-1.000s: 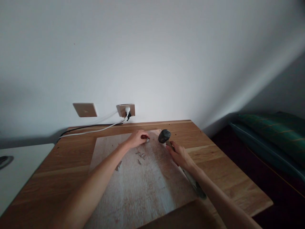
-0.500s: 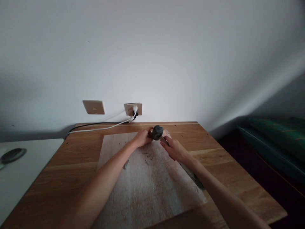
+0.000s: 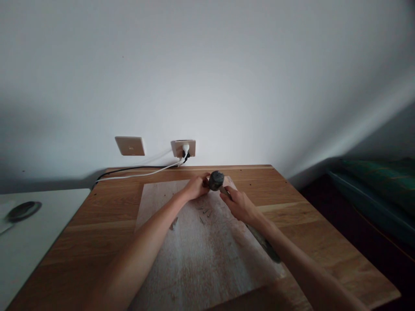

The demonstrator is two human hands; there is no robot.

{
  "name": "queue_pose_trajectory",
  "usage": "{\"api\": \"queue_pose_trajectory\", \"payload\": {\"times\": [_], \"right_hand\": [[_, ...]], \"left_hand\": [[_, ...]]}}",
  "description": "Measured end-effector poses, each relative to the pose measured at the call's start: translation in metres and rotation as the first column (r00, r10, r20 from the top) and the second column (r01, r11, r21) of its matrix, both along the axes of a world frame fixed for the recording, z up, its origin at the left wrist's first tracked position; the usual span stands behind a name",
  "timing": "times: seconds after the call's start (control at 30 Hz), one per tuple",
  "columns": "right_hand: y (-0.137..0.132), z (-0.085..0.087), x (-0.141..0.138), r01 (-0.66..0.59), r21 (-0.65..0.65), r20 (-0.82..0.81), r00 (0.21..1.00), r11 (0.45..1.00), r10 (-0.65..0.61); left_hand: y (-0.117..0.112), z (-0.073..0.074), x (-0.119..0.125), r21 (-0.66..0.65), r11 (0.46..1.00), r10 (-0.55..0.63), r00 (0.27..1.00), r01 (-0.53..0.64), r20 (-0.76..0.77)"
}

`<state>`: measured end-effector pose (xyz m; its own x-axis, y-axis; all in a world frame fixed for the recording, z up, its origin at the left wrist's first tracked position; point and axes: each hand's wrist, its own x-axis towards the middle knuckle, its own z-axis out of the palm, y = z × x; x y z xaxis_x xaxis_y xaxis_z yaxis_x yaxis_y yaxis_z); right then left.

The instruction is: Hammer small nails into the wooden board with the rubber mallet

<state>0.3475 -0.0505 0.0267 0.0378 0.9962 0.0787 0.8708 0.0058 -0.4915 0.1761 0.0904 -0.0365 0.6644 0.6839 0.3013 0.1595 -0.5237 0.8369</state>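
My right hand [image 3: 239,205] grips the handle of a hammer close below its dark head [image 3: 215,180]; the handle's end sticks out behind my wrist. The head sits right beside the fingertips of my left hand [image 3: 195,188], which pinch something small, likely a nail, near the far edge of a pale wooden board [image 3: 201,250]. Several loose nails [image 3: 205,211] lie on the board just in front of both hands, and another one [image 3: 174,223] lies further left.
The board rests on a brown wooden table [image 3: 97,229] against a white wall. A wall plate [image 3: 130,145] and a socket [image 3: 183,148] with white and black cables sit behind. A white surface [image 3: 29,233] adjoins at left; dark green fabric [image 3: 379,181] lies at right.
The hammer head has swung left from a spot right of my left hand until it meets the pinching fingertips. The view has shifted slightly.
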Motion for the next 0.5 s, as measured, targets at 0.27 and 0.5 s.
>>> {"api": "queue_pose_trajectory", "payload": {"times": [0.27, 0.5], "right_hand": [[-0.008, 0.007, 0.003, 0.015, -0.047, -0.053, 0.998, 0.999, -0.018], [-0.051, 0.001, 0.021, -0.005, -0.104, -0.165, 0.986, 0.995, -0.012]], "left_hand": [[0.0, 0.009, 0.0, 0.034, 0.999, 0.025, 0.997, -0.023, -0.076], [-0.025, 0.046, -0.045, 0.132, 0.979, -0.111, 0.95, 0.155, -0.291]]}}
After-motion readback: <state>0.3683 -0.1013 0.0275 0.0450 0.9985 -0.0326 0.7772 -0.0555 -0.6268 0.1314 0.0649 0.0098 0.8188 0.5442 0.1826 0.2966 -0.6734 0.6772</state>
